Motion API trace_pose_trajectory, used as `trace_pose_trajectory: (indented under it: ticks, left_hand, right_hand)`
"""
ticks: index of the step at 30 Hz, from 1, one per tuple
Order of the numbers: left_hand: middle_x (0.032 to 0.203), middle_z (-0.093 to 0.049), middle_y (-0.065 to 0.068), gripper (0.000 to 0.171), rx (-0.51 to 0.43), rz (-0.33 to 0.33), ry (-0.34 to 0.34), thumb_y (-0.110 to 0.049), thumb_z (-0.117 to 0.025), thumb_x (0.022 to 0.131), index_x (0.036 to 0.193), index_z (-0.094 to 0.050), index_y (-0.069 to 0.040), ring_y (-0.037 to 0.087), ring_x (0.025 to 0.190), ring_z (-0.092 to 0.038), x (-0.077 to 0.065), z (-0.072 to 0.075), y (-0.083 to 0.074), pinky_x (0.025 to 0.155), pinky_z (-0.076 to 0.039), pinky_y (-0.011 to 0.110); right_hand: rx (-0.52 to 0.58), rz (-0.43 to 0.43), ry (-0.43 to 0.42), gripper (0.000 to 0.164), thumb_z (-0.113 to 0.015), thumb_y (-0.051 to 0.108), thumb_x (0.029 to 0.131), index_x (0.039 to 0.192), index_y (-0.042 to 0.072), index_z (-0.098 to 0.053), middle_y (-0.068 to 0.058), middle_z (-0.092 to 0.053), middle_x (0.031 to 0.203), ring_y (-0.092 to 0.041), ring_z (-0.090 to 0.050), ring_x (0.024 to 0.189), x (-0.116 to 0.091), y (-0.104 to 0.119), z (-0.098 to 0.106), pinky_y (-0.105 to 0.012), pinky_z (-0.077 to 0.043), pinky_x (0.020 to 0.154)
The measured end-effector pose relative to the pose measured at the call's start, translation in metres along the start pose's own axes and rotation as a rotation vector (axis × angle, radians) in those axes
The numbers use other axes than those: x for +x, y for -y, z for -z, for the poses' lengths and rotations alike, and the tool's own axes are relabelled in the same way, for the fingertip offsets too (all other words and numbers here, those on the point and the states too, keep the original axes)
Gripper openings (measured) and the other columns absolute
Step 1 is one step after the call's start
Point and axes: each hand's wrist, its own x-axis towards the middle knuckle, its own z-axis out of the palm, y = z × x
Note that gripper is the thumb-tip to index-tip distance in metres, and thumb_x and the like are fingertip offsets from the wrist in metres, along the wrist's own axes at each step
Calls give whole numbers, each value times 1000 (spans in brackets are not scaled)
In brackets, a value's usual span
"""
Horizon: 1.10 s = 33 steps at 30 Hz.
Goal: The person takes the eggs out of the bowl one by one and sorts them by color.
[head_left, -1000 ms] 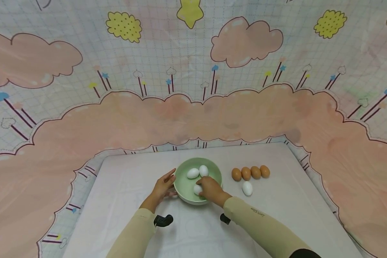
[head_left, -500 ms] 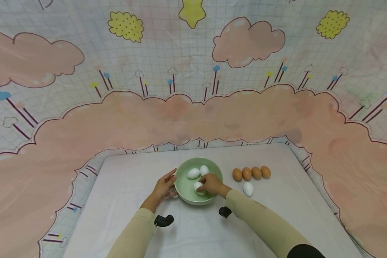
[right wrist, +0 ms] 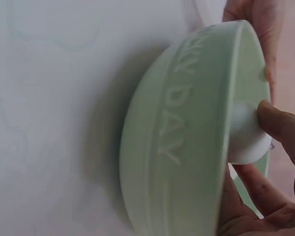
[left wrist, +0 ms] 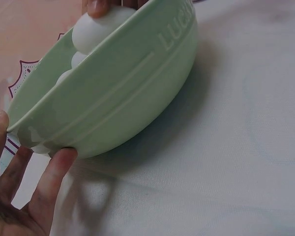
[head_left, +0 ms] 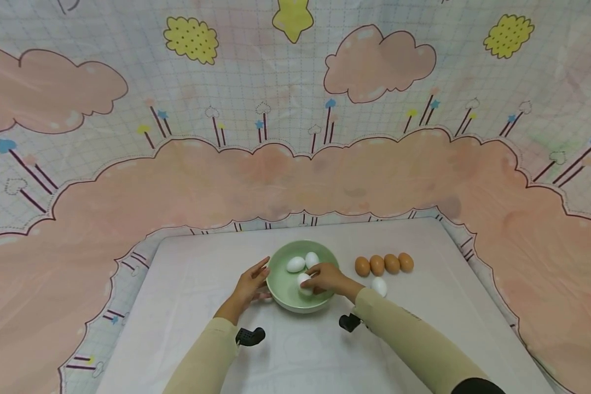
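Observation:
A pale green bowl (head_left: pixel 285 295) with raised lettering stands on the white table. My right hand (head_left: pixel 327 279) pinches a white egg (right wrist: pixel 248 135) between thumb and fingers, at the bowl's near inside and level with the rim in the right wrist view. Behind it in the bowl lie a white egg on the left (head_left: pixel 295 265) and another on the right (head_left: pixel 312 259). My left hand (head_left: pixel 248 284) rests against the bowl's left side, its fairly straight fingers (left wrist: pixel 54 179) spread along the outer wall and rim.
Right of the bowl, several brown eggs (head_left: pixel 376 265) stand in a row. One white egg (head_left: pixel 380 286) lies just in front of them, partly covered by my right sleeve. A patterned cloth (head_left: pixel 295 180) hangs behind the table (head_left: pixel 202 262).
My right hand, now with a clear pinch on the egg, has shifted it slightly up and right within the bowl. The left hand and the bowl stay in place.

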Motion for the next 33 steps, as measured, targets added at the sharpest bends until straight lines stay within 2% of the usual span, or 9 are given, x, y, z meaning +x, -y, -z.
trace_pose_trajectory:
  ticks: [7,13,18,23,26,33]
  left_hand:
    - [153,-35,26,51,7,-4,-15,-21,-51,104,153,-37,-15,48,123,-53,-1,0,-1,81,-61,50]
    - [152,-35,26,51,12,-9,-21,-20,-51,104,152,-38,-15,48,122,-54,-2,-2,-2,78,-62,49]
    - [153,-34,26,51,12,-8,-19,-21,-51,104,153,-37,-15,48,123,-53,-2,-2,-2,79,-61,50]
    - [154,-33,27,52,6,-10,-4,-21,-51,104,153,-36,-15,49,123,-52,0,-1,-1,81,-60,53]
    - [154,-33,27,52,8,-9,-2,-21,-50,104,154,-36,-15,49,123,-52,0,0,-1,81,-60,52]
    - [153,-34,27,52,15,-11,-9,-21,-51,104,153,-36,-14,49,123,-53,-1,-1,0,79,-61,50]
  right_hand:
    - [182,-25,67,46,-74,13,88,125,-9,-61,-19,-67,114,-19,-71,81,-7,-5,23,-33,-63,76]
    - [339,-49,124,45,-66,8,94,131,-13,-55,-18,-66,114,-15,-69,87,-12,-10,41,-29,-62,80]
    - [366,-49,141,45,-64,8,95,133,-14,-51,-15,-65,110,-14,-68,84,-18,-13,53,-27,-62,79]
    - [385,-79,100,48,-64,9,95,134,-12,-48,-15,-62,112,-14,-68,81,-24,-18,64,-27,-62,77]
    - [384,-85,95,50,-63,10,96,138,-11,-45,-17,-61,117,-16,-69,85,-30,-22,72,-29,-62,80]
    - [396,-41,154,50,-57,10,99,139,-15,-40,-20,-57,124,-16,-66,95,-46,-35,94,-28,-60,87]
